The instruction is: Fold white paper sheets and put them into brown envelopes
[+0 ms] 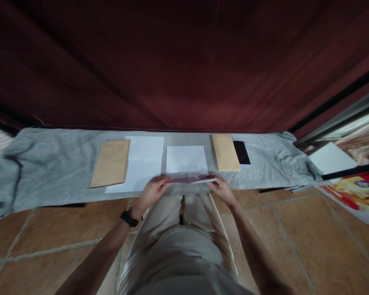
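A white sheet of paper (186, 160) lies on a grey cloth (49, 168), its near edge lifted and folded over. My left hand (153, 191) pinches the near left corner of that sheet, fingers closed on it. My right hand (223, 189) grips the near right corner the same way. A black watch sits on my left wrist. Left of the sheet lie a larger white sheet (141, 164) and a brown envelope (111, 163).
A second brown envelope (225, 152) and a black phone (241, 152) lie to the right on the cloth. A dark red curtain (184, 65) hangs behind. A white sheet (332, 157) and colourful printed material (356, 194) sit at the right. The floor is brown tile.
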`<action>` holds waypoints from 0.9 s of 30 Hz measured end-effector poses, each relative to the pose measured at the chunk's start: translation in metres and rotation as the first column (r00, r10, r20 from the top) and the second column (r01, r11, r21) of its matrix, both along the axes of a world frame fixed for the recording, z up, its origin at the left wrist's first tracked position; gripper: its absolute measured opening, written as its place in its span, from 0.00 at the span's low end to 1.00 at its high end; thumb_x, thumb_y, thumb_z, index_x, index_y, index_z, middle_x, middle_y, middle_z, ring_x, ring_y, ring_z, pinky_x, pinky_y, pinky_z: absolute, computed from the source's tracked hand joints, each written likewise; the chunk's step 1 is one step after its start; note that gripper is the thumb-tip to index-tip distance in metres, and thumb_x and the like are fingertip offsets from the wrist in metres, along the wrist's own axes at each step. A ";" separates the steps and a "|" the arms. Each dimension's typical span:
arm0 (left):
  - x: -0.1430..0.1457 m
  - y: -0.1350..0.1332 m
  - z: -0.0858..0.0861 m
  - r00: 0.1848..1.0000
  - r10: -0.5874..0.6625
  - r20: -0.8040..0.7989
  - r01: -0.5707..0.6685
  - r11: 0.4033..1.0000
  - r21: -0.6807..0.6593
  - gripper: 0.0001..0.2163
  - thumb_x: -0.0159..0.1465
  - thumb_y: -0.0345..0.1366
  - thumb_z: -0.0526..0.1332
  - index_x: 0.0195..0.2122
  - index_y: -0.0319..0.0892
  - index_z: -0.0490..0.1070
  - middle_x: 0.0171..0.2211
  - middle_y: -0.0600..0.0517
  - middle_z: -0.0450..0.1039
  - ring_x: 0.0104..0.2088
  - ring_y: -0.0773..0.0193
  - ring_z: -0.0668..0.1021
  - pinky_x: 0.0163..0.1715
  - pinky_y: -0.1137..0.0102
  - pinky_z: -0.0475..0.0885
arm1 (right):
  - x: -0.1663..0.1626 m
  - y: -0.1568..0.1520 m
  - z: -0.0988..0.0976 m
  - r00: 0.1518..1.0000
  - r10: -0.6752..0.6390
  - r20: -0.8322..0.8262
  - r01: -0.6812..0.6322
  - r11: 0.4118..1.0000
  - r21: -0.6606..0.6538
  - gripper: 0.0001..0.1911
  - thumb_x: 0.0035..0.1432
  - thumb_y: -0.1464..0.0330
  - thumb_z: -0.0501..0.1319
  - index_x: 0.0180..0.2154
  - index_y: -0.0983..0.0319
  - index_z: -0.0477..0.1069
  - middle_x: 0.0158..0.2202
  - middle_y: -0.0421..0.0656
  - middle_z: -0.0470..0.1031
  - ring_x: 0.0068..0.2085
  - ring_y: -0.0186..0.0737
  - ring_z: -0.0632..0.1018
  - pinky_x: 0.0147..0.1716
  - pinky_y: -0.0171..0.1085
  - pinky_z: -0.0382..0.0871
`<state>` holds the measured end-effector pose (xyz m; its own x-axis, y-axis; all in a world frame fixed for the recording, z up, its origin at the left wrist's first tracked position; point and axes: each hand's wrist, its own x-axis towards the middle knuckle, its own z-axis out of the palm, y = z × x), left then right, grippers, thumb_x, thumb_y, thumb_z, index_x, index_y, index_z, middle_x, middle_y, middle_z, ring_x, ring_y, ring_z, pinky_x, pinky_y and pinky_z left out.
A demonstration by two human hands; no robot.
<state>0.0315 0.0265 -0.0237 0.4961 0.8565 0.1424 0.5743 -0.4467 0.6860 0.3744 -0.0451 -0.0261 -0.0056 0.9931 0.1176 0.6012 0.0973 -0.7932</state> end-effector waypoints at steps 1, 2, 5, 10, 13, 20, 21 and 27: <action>0.002 0.001 0.000 0.999 0.038 0.038 -0.035 0.998 -0.056 0.12 0.67 0.41 0.59 0.44 0.45 0.79 0.45 0.47 0.82 0.47 0.56 0.81 0.51 0.61 0.76 | 0.000 0.002 0.000 0.999 -0.025 -0.028 0.024 1.000 -0.010 0.13 0.65 0.60 0.60 0.45 0.58 0.79 0.45 0.45 0.83 0.47 0.46 0.82 0.50 0.45 0.76; 0.003 0.002 0.000 0.994 0.077 0.071 -0.070 0.992 -0.107 0.13 0.68 0.44 0.58 0.43 0.44 0.79 0.43 0.48 0.83 0.44 0.57 0.82 0.48 0.63 0.76 | -0.001 0.005 0.000 0.997 -0.049 -0.052 0.048 0.999 -0.018 0.14 0.65 0.59 0.60 0.44 0.58 0.79 0.44 0.45 0.83 0.46 0.47 0.82 0.49 0.45 0.76; 0.007 0.005 -0.001 0.968 0.199 0.152 -0.169 0.966 -0.194 0.16 0.66 0.49 0.58 0.39 0.43 0.78 0.39 0.49 0.82 0.39 0.58 0.81 0.42 0.66 0.75 | -0.005 0.013 -0.001 0.990 -0.100 -0.104 0.100 0.995 -0.008 0.16 0.65 0.57 0.59 0.46 0.58 0.79 0.45 0.46 0.83 0.47 0.48 0.82 0.50 0.47 0.75; 0.017 0.010 -0.002 0.913 0.351 0.207 -0.304 0.925 -0.227 0.17 0.65 0.51 0.57 0.30 0.43 0.72 0.29 0.54 0.75 0.33 0.63 0.76 0.35 0.72 0.71 | -0.013 0.027 -0.002 0.980 -0.156 -0.121 0.158 0.987 0.008 0.19 0.65 0.54 0.57 0.43 0.60 0.78 0.39 0.45 0.83 0.41 0.47 0.81 0.43 0.43 0.76; 0.023 0.013 0.000 0.898 0.404 0.175 -0.367 0.906 -0.208 0.16 0.65 0.50 0.56 0.29 0.44 0.70 0.26 0.55 0.71 0.31 0.65 0.74 0.32 0.73 0.68 | -0.016 0.035 -0.004 0.984 -0.167 -0.066 0.167 0.986 0.001 0.20 0.66 0.54 0.55 0.41 0.61 0.77 0.33 0.43 0.81 0.36 0.43 0.79 0.38 0.39 0.74; 0.031 0.020 0.004 0.883 0.467 0.049 -0.455 0.877 -0.153 0.14 0.66 0.48 0.56 0.28 0.45 0.68 0.25 0.56 0.70 0.28 0.65 0.72 0.31 0.72 0.65 | -0.024 0.047 -0.015 0.960 -0.254 0.116 0.256 0.967 0.001 0.23 0.67 0.56 0.53 0.57 0.60 0.69 0.31 0.42 0.78 0.31 0.45 0.79 0.31 0.38 0.70; 0.032 0.022 0.005 0.881 0.473 0.020 -0.465 0.872 -0.154 0.14 0.66 0.47 0.55 0.28 0.45 0.67 0.25 0.56 0.70 0.27 0.65 0.72 0.31 0.72 0.65 | -0.025 0.048 -0.017 0.953 -0.267 0.147 0.269 0.963 0.006 0.24 0.67 0.56 0.53 0.59 0.60 0.67 0.31 0.43 0.78 0.32 0.45 0.79 0.32 0.39 0.71; 0.037 0.039 0.014 0.869 0.450 -0.206 -0.481 0.865 -0.144 0.11 0.67 0.43 0.56 0.29 0.46 0.68 0.25 0.55 0.71 0.27 0.63 0.73 0.29 0.71 0.62 | -0.032 0.056 -0.017 0.902 -0.293 0.318 0.319 0.947 -0.032 0.25 0.69 0.59 0.52 0.65 0.55 0.61 0.36 0.44 0.81 0.35 0.48 0.82 0.35 0.40 0.72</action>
<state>0.0684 0.0651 -0.0100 0.0350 0.9955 -0.0878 0.7917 0.0260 0.6103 0.3427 0.0105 -0.0436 0.2771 0.9576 0.0783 0.8047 -0.1868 -0.5635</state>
